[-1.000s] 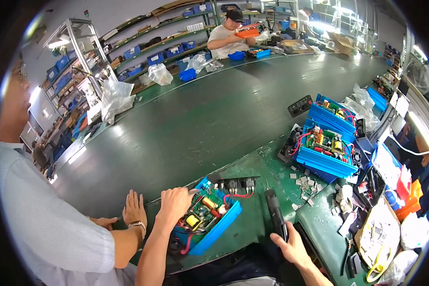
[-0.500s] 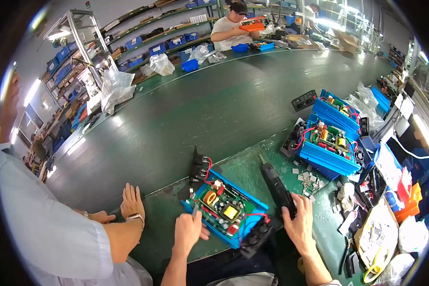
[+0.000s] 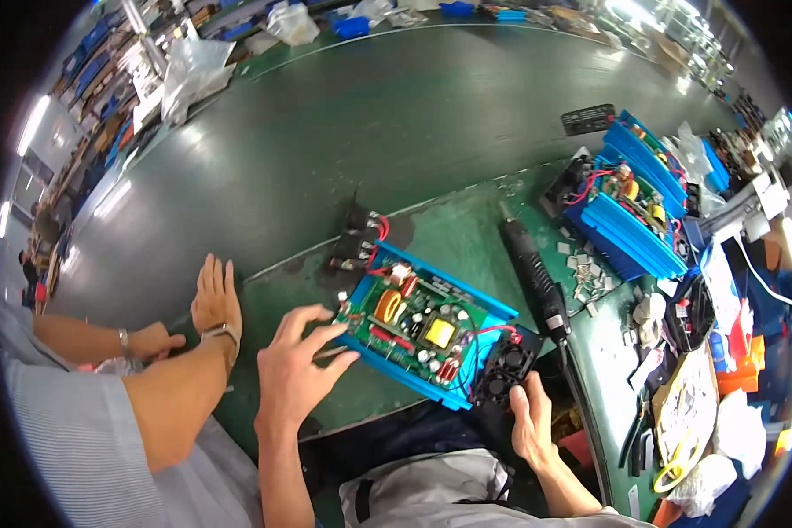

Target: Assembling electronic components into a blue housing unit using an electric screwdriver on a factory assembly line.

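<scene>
In front of me a blue metal housing [image 3: 396, 374] lies tilted on the bench, with a green circuit board [image 3: 414, 321] inside. My left hand [image 3: 295, 370] is at its left end, fingers spread and curved, holding nothing I can see. My right hand [image 3: 532, 418] pinches the lower edge of a black end panel with two fans [image 3: 506, 370], wired to the board's right end. Another black end panel [image 3: 356, 238] hangs on red wires at the far left corner. To the right, a black electric screwdriver [image 3: 535, 277] lies on the bench, untouched.
A co-worker's hands [image 3: 216, 299] rest at the bench's left. Beyond runs a wide dark green belt [image 3: 326, 132]. Two more blue housings [image 3: 629, 233] stand far right, near small grey metal pieces [image 3: 590, 273]. Bags, tape and a yellow-handled tool [image 3: 675, 466] crowd the right side.
My right hand has let go of the electric screwdriver and taken the fan panel's edge. My left hand has drawn back from the board's near side and spread its fingers. The view has tilted down.
</scene>
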`<state>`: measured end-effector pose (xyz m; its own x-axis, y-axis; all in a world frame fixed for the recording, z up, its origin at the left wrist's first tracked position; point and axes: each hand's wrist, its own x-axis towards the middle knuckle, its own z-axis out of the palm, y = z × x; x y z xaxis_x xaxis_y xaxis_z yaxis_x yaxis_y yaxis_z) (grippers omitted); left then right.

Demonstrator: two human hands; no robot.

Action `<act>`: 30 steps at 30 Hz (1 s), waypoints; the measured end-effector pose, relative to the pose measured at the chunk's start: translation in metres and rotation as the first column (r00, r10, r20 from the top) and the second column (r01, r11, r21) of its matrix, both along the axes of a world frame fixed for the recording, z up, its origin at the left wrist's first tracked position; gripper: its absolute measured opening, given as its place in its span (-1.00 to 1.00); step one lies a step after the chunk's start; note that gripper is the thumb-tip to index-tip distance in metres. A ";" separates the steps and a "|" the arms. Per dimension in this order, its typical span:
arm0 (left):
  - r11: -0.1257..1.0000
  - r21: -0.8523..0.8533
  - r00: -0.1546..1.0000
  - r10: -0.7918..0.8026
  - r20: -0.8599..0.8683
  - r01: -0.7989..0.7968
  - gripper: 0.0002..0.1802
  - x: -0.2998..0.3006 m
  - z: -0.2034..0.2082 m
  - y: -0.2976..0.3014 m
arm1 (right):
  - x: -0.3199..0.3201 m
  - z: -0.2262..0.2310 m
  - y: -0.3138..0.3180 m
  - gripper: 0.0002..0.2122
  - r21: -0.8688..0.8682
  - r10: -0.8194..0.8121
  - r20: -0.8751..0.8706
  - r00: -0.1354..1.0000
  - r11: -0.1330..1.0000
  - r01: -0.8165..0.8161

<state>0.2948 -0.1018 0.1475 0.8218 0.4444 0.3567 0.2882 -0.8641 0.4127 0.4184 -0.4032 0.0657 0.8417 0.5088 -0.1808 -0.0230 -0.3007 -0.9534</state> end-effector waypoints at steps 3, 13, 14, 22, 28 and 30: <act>0.998 -0.050 0.999 -0.034 0.017 0.035 -0.60 0.009 -0.018 0.006 | 0.006 -0.003 0.009 -0.69 0.109 -0.039 -0.080 0.996 0.993 0.048; 1.000 0.008 0.991 0.006 0.134 -0.007 -0.58 -0.026 -0.046 -0.024 | 0.052 0.030 0.050 -0.58 -0.075 -0.010 0.401 0.916 0.996 0.044; 1.000 -0.007 0.989 0.019 0.145 -0.018 -0.59 -0.027 -0.046 -0.027 | 0.059 0.035 0.058 -0.58 -0.090 0.018 0.464 0.886 0.996 0.027; 0.983 -0.158 0.970 0.126 0.210 -0.093 -0.65 0.007 -0.057 -0.053 | 0.109 0.023 0.099 -0.71 -0.112 -0.011 0.793 0.609 0.980 0.164; 0.950 -0.124 0.912 0.310 0.268 -0.286 -0.88 -0.034 -0.068 -0.066 | 0.071 0.003 0.095 -0.75 0.146 -0.185 0.812 0.554 0.983 0.113; 0.873 -0.148 0.838 0.487 0.248 -0.464 -0.90 -0.064 -0.075 -0.060 | 0.064 0.000 0.096 -0.78 0.138 -0.156 0.785 0.600 0.988 0.076</act>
<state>0.2311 -0.1617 0.0723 0.3791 0.7917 0.4790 0.5231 -0.6104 0.5948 0.4821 -0.3075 0.0654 0.6875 0.3757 0.6215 0.7228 -0.2714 -0.6355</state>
